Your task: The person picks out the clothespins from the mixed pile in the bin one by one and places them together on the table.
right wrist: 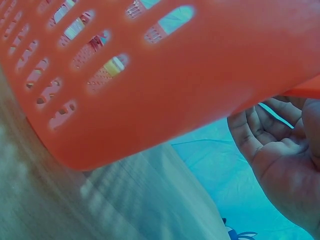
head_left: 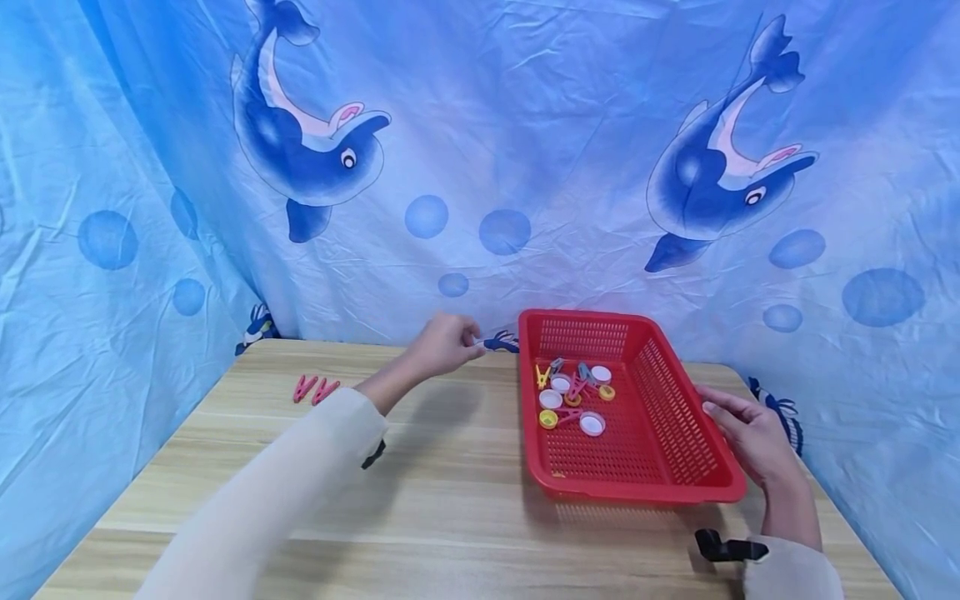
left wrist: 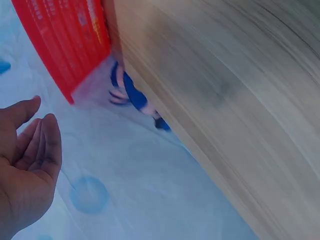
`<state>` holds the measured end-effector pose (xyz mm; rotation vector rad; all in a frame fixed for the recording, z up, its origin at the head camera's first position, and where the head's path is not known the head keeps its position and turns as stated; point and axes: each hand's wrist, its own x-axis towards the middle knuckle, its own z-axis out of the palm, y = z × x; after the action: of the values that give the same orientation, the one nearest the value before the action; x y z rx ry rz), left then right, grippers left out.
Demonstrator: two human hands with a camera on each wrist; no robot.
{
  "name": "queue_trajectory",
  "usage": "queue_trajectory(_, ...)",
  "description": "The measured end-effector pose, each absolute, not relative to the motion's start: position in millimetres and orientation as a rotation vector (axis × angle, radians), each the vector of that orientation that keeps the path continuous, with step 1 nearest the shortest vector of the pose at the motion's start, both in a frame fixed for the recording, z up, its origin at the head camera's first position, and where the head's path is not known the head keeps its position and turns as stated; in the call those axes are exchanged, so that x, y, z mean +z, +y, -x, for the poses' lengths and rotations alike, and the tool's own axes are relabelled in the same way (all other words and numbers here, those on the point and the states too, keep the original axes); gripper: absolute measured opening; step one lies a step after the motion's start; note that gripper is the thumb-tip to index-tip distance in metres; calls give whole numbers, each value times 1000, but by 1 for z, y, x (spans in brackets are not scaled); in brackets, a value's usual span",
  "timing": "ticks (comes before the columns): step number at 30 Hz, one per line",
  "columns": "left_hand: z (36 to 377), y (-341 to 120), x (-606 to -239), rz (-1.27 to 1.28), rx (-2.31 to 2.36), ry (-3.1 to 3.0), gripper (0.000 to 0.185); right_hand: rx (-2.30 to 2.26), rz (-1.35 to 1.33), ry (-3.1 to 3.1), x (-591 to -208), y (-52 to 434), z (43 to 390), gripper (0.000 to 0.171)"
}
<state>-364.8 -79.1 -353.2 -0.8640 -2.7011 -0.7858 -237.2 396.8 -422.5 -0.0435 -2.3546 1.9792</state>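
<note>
A red plastic basket (head_left: 637, 492) with slotted walls stands on the right half of the table. My right hand (head_left: 753, 437) holds its right rim, fingers curled under the edge in the right wrist view and thumb on top. Inside lie several clothespins, among them a yellow one (head_left: 542, 377) and a pink one (head_left: 576, 386), with white bottle caps (head_left: 592, 424) and yellow caps (head_left: 548, 418). Left of the basket, my left hand (head_left: 447, 343) hovers over the table's back edge. Its fingers are loosely bent, with a gap to the thumb and nothing between them in the left wrist view.
Two pink clothespins, the left one (head_left: 303, 388) and the right one (head_left: 325, 391), lie at the table's back left. The wooden table (head_left: 420, 517) ends against a blue dolphin-print curtain (head_left: 570, 125), which hangs behind and along both sides.
</note>
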Motion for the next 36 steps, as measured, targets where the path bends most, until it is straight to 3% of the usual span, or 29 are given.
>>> queue_trajectory(9,357,-28,-359,1103,-650,-2599,15,1985,67,-2348,-422,397,238,58)
queue_trajectory(23,346,29,-345,1221,-624,-2744,21,2018,81,-2333,-422,397,239,56)
queue_trajectory(36,352,67,-365,1174,-684,-2879,42,1996,80,-2343,-423,396,238,58)
